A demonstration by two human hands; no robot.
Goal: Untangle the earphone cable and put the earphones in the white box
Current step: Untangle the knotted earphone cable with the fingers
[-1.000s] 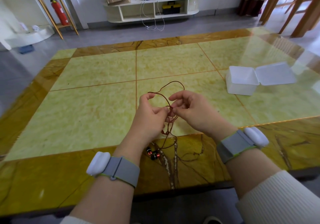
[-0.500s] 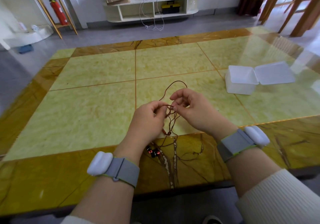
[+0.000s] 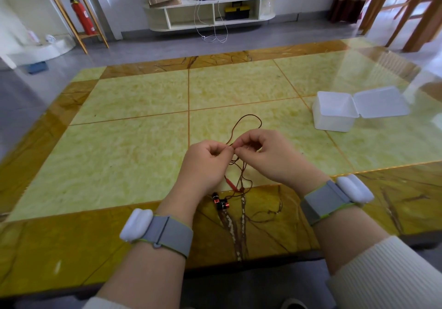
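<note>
A thin dark red earphone cable (image 3: pixel 246 119) is pinched between both hands above the table's near middle. My left hand (image 3: pixel 207 162) and my right hand (image 3: pixel 267 155) meet fingertip to fingertip on a tangle in it. One loop rises beyond the fingers; more cable hangs below them in loose turns. The two earbuds (image 3: pixel 221 203), black with copper bands, lie on the table just under my left hand. The white box (image 3: pixel 333 113) stands open to the right, its hinged lid (image 3: pixel 380 105) lying flat beside it.
The table (image 3: pixel 134 146) is glossy yellow-green marble with brown borders. Wooden chairs (image 3: pixel 411 9) stand at the far right. A low white shelf (image 3: pixel 210 9) and a red fire extinguisher (image 3: pixel 82 18) are against the back wall.
My left thumb and fingers have closed onto the knot next to the right fingertips. The loop beyond the hands has narrowed and shifted right. The earbuds have stayed put.
</note>
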